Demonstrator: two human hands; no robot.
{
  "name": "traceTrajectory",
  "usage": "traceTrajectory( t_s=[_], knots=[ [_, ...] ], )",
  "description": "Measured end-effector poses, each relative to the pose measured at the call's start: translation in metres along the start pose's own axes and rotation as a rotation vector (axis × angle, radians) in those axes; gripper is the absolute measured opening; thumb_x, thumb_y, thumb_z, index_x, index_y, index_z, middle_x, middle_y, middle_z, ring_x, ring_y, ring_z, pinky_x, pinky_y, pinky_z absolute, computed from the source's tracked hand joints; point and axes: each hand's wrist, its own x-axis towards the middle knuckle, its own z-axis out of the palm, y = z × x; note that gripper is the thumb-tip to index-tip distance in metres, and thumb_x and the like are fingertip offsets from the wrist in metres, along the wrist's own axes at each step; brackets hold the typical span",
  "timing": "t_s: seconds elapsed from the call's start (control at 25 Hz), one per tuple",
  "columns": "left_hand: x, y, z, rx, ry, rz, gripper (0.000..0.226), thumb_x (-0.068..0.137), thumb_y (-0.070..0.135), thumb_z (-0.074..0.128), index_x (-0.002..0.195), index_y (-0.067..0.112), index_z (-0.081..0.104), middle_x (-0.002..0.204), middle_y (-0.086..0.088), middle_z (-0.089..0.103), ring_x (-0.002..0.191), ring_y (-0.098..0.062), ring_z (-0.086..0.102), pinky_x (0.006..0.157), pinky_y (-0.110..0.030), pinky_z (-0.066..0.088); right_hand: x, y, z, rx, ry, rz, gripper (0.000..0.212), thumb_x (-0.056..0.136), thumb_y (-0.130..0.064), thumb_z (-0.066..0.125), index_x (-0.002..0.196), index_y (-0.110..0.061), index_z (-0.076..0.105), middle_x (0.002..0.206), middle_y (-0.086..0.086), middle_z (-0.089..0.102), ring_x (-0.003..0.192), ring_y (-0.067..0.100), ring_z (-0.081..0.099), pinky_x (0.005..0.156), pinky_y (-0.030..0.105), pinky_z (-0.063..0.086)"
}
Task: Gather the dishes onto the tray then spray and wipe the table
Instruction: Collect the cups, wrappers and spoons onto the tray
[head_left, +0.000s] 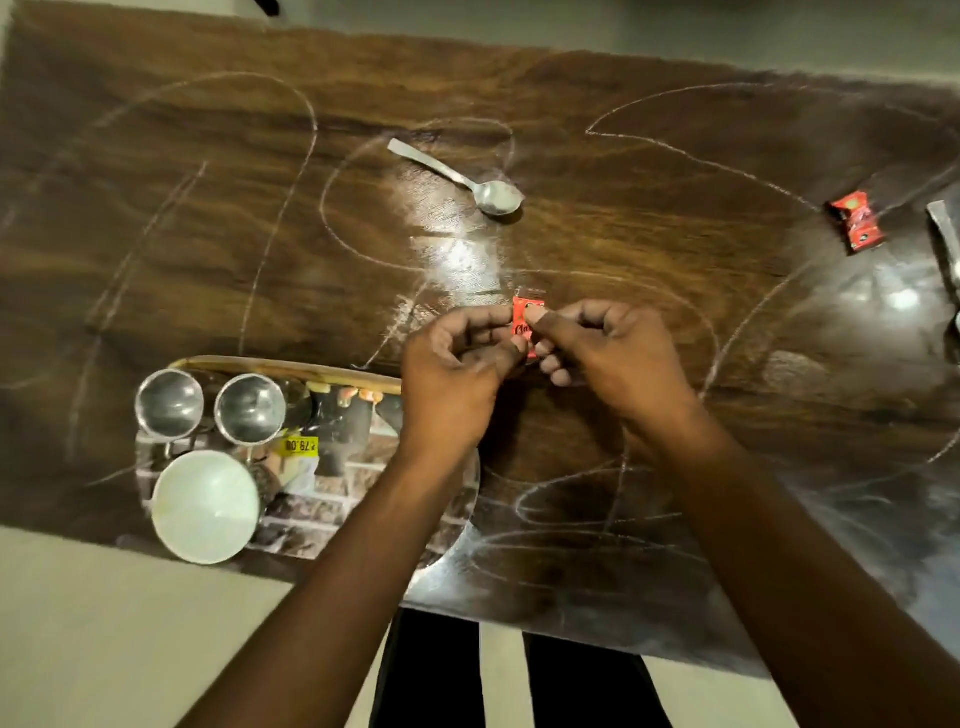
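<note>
Both my hands pinch a small red wrapper (521, 318) just above the middle of the brown wooden table (208, 208). My left hand (454, 369) grips its left edge and my right hand (602, 348) its right edge. A patterned tray (332, 499) lies at the near left, holding two steel cups (169, 404) (250, 409) and a white bowl (205, 506). A steel spoon (460, 176) rests on the table beyond my hands.
A second red wrapper (855, 221) lies at the far right. A metal object (948, 244) is cut off by the right edge. White chalk-like scribbles cover the tabletop. My legs (431, 675) show below the table's near edge.
</note>
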Motion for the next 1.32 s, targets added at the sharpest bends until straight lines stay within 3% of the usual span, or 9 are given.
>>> traceTrajectory(
  t_s=[0.08,0.28,0.4,0.52,0.68,0.88,1.04,1.32],
  knots=[
    [-0.025,-0.006,-0.032,-0.051,0.066,-0.034,0.025,0.091,-0.013,0.075,0.112,0.000,0.077,0.101,-0.021,0.080,0.090,-0.019,0.075,0.087,-0.032,0.065,-0.011,0.004,0.023,-0.100,-0.084,-0.038,0.019,0.096,-0.022,0.081,0.099,-0.003,0.080,0.075,0.008,0.076,0.060,0.009,0.066,0.058,0.021,0.056],
    [-0.070,-0.037,-0.106,-0.114,0.277,-0.179,0.027,0.089,-0.008,0.078,0.110,0.008,0.080,0.097,-0.009,0.084,0.090,-0.020,0.079,0.084,-0.030,0.065,-0.031,0.025,0.088,-0.237,-0.255,-0.020,0.005,0.097,-0.009,0.078,0.093,-0.006,0.080,0.074,0.008,0.078,0.065,0.015,0.073,0.061,0.026,0.062],
    [-0.076,-0.054,-0.125,-0.246,0.378,-0.342,0.017,0.095,-0.002,0.074,0.111,-0.008,0.076,0.077,-0.009,0.080,0.064,-0.013,0.074,0.064,-0.021,0.062,-0.036,0.041,0.125,-0.287,-0.248,0.000,0.006,0.098,-0.005,0.076,0.093,-0.004,0.079,0.077,0.012,0.080,0.065,0.012,0.076,0.063,0.028,0.064],
    [-0.076,-0.060,-0.129,-0.376,0.437,-0.446,0.025,0.099,0.004,0.072,0.109,-0.019,0.071,0.076,-0.017,0.074,0.054,-0.013,0.070,0.055,-0.020,0.060,-0.037,0.051,0.148,-0.357,-0.197,-0.052,0.015,0.098,-0.007,0.075,0.084,-0.013,0.079,0.073,0.008,0.080,0.069,0.017,0.079,0.077,0.048,0.069],
    [-0.067,-0.058,-0.124,-0.437,0.520,-0.448,0.027,0.098,0.005,0.074,0.106,-0.020,0.070,0.077,-0.020,0.072,0.049,-0.015,0.068,0.050,-0.022,0.059,-0.031,0.055,0.160,-0.424,-0.099,-0.103,0.022,0.097,-0.011,0.074,0.076,-0.018,0.077,0.066,0.001,0.077,0.063,0.015,0.076,0.075,0.054,0.068],
    [-0.059,-0.059,-0.121,-0.419,0.549,-0.436,0.022,0.100,0.001,0.071,0.100,-0.021,0.070,0.076,-0.024,0.067,0.040,-0.013,0.063,0.044,-0.022,0.056,-0.027,0.056,0.166,-0.559,-0.033,-0.186,0.015,0.095,-0.015,0.073,0.082,-0.015,0.080,0.066,0.001,0.077,0.061,0.017,0.076,0.069,0.049,0.067],
    [-0.056,-0.061,-0.124,-0.436,0.557,-0.449,0.017,0.097,0.002,0.075,0.088,-0.013,0.073,0.069,-0.020,0.070,0.042,-0.017,0.063,0.046,-0.024,0.058,-0.027,0.057,0.173,-0.588,0.031,-0.159,0.013,0.089,-0.027,0.071,0.077,-0.023,0.077,0.066,-0.003,0.076,0.059,0.018,0.075,0.063,0.049,0.067],
    [-0.057,-0.064,-0.126,-0.437,0.568,-0.422,0.028,0.094,0.007,0.080,0.101,-0.019,0.073,0.080,-0.030,0.073,0.050,-0.022,0.068,0.052,-0.027,0.060,-0.029,0.058,0.175,-0.508,0.051,-0.121,0.010,0.082,-0.035,0.068,0.083,-0.032,0.077,0.068,-0.004,0.077,0.065,0.020,0.078,0.065,0.053,0.067]
  ],
)
